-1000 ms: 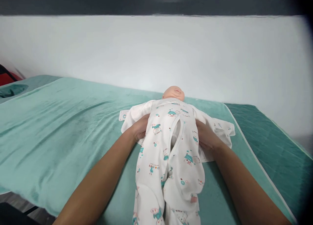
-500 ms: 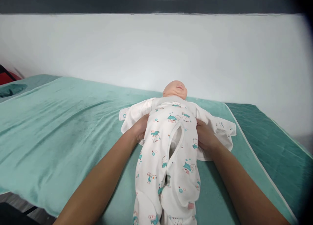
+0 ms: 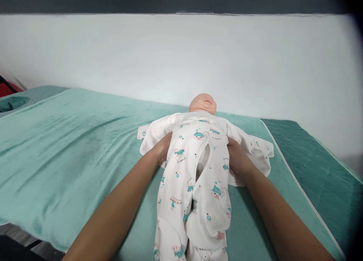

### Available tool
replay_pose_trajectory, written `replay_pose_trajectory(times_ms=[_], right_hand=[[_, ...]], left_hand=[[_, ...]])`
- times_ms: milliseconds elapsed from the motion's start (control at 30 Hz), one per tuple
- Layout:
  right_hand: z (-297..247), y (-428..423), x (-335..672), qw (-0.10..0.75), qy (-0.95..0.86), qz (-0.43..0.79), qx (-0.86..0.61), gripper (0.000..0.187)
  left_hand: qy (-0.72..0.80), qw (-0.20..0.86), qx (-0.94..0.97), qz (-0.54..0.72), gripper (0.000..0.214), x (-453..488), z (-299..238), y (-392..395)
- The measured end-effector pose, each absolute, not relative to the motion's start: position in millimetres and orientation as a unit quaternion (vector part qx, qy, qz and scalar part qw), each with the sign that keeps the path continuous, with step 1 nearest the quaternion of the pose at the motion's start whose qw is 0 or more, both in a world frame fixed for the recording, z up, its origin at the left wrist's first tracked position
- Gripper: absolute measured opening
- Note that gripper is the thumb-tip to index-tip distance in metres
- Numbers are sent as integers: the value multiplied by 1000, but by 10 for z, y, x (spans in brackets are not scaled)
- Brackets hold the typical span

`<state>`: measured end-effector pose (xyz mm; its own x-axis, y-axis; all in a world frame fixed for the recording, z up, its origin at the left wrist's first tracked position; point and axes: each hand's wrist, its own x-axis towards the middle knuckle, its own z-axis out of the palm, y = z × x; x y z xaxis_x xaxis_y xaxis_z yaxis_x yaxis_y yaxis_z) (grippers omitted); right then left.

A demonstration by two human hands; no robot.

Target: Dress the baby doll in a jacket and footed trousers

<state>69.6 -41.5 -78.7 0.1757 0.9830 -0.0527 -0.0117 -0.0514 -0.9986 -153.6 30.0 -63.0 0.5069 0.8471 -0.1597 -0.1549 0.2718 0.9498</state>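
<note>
A baby doll lies on its back, head toward the wall. It wears a white long-sleeved top with its hem spread at both sides. Over that are white printed baby overalls with an open slit at the crotch. My left hand is curled against the left edge of the overalls at the waist, fingertips tucked under the cloth. On the opposite edge, my right hand is closed in the same way. The fingertips of both hands are hidden. The doll's feet fall outside the picture.
A light green cover lies under the doll, with a darker green quilted sheet to the right. A white wall rises behind. Something red and black is at the far left.
Both hands stay at the waist of the overalls. The overalls' legs shift very slightly, and the view moves a little.
</note>
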Motion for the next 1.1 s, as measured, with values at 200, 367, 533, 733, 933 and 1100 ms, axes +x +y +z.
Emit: replay_pose_trajectory(times_ms=[200, 367, 533, 733, 933, 1100], right_hand=[[-824, -400, 724, 518, -484, 389, -588, 25], [-813, -428, 751, 504, -482, 377, -609, 27], [-794, -444, 742, 525, -447, 408, -599, 30], [-816, -422, 760, 555, -409, 435, -579, 35], [-776, -403, 822, 543, -415, 348, -641, 35], [-714, -427, 801, 524, -462, 193, -689, 29]], left_hand=[[360, 740, 456, 339, 36, -1542, -627, 301], [353, 741, 477, 314, 36, -1560, -533, 309], [364, 729, 492, 307, 40, -1602, -503, 344], [354, 703, 531, 314, 40, -1647, -478, 353], [444, 576, 595, 342, 34, -1690, -508, 388], [491, 372, 678, 401, 30, -1689, -576, 396]])
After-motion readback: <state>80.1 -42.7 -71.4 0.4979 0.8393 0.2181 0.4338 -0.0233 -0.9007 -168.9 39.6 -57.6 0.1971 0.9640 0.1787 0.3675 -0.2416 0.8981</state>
